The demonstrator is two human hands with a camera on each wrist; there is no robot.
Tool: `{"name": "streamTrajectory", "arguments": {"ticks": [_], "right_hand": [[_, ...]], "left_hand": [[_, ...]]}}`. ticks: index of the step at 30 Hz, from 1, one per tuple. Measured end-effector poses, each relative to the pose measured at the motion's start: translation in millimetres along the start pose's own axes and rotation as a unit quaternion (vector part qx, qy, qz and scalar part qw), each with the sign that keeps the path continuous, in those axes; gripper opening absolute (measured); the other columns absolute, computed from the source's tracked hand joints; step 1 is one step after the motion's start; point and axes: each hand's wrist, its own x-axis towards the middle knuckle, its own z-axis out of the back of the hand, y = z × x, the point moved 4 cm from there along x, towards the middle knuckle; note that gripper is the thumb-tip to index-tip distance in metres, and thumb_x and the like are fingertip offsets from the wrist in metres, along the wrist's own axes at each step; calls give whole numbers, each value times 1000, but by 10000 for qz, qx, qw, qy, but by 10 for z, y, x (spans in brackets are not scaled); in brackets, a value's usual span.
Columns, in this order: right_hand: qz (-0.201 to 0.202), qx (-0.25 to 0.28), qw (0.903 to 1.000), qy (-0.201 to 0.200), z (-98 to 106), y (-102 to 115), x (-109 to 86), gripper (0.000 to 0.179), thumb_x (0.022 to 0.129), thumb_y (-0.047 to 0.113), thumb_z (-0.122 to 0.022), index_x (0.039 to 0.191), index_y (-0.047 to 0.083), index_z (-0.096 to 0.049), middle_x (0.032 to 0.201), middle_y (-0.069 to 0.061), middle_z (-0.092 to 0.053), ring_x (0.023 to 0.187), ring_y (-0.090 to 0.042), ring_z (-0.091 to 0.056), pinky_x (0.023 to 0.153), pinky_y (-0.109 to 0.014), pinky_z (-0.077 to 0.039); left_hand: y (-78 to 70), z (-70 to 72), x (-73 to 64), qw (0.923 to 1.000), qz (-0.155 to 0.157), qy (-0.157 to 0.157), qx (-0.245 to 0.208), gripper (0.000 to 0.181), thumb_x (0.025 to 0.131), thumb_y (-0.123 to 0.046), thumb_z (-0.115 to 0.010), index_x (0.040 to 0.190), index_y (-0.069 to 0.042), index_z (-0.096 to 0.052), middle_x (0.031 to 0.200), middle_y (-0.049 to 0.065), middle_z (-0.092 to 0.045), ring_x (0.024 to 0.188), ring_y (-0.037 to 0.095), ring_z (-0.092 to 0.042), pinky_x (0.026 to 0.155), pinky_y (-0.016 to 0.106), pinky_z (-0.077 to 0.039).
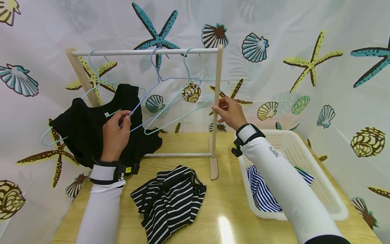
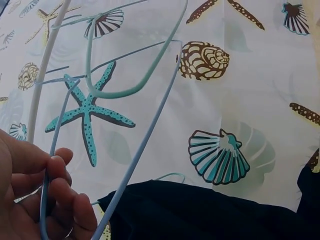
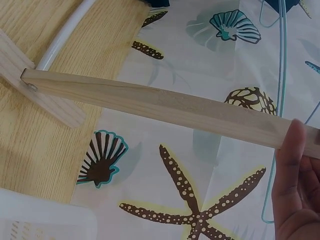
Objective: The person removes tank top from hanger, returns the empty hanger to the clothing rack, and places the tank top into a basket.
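Note:
My left hand (image 1: 115, 134) pinches the lower left corner of a purple-blue hanger (image 1: 145, 96), which hangs by its hook from the rack's top rail. At the right, my right hand (image 1: 231, 113) holds the wooden post of the clothes rack (image 1: 217, 81), its thumb (image 3: 290, 145) across the front of the wood. A mint hanger (image 1: 186, 67) hangs near that post, overlapping the purple one. Left of them, a black top (image 1: 97, 128) hangs on another mint hanger (image 1: 93, 66), partly hidden behind my left hand.
A black-and-white striped garment (image 1: 170, 200) lies crumpled on the wooden table (image 1: 231, 189) before the rack. On the right stands a white basket (image 1: 338, 210) with a blue-and-white striped garment (image 1: 262, 189), partly under my right forearm. A shell-patterned curtain (image 1: 274, 84) hangs behind.

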Motion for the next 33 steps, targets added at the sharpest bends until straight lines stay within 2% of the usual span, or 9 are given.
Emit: {"name": "streamTrajectory", "arguments": {"ticks": [6,13,15,17,21,26,33], "right_hand": [[33,-95,9999,-90,24,0,-5,30,94,21,-65,117,3,-58,110,-15,-62,100,-28,-65,63,-35,-57],[17,-75,10000,-4,-67,13,-17,33,94,21,-64,120,2,-57,112,-15,-62,101,-28,-65,62,-31,-57],[53,-70,9999,-63,-65,22,-12,32,94,21,-64,119,2,-57,111,-15,-62,100,-28,-65,61,-31,-57],[47,-101,9998,-155,-43,22,-18,30,94,20,-64,117,3,-58,109,-14,-63,99,-27,-66,60,-31,-56],[-46,-108,9998,-160,-43,3,-42,29,94,20,-64,116,3,-58,109,-14,-63,99,-27,-66,59,-30,-56],[-45,-109,9999,-70,-69,9,-64,31,94,21,-64,118,2,-57,111,-15,-63,101,-28,-66,60,-30,-57],[8,-204,9997,-140,-29,73,-54,31,95,20,-63,119,1,-56,111,-16,-62,101,-29,-65,63,-34,-57]], "left_hand": [[12,-82,-14,9998,-55,140,-129,24,99,-10,-49,118,-2,-62,85,14,-64,74,18,-53,65,28,-38],[41,-56,-61,9995,-37,317,24,26,99,-5,-49,123,-4,-59,93,13,-67,85,24,-65,73,21,-44],[47,-59,-55,9994,-37,339,-9,27,99,-4,-49,124,-4,-58,98,14,-67,90,25,-66,80,24,-48],[53,-76,-56,9992,-55,383,-89,28,98,-3,-49,126,-4,-56,104,15,-66,96,27,-65,88,34,-50],[65,-62,-85,9990,-83,393,-180,31,97,0,-51,128,-2,-55,116,18,-62,107,33,-60,95,50,-46],[52,1,-120,9995,-136,274,-8,32,96,-3,-53,128,-2,-55,121,19,-58,113,33,-55,97,52,-43],[-57,105,-82,9980,-582,-154,176,30,93,-1,-56,123,1,-59,118,21,-57,111,35,-52,98,52,-37]]}}
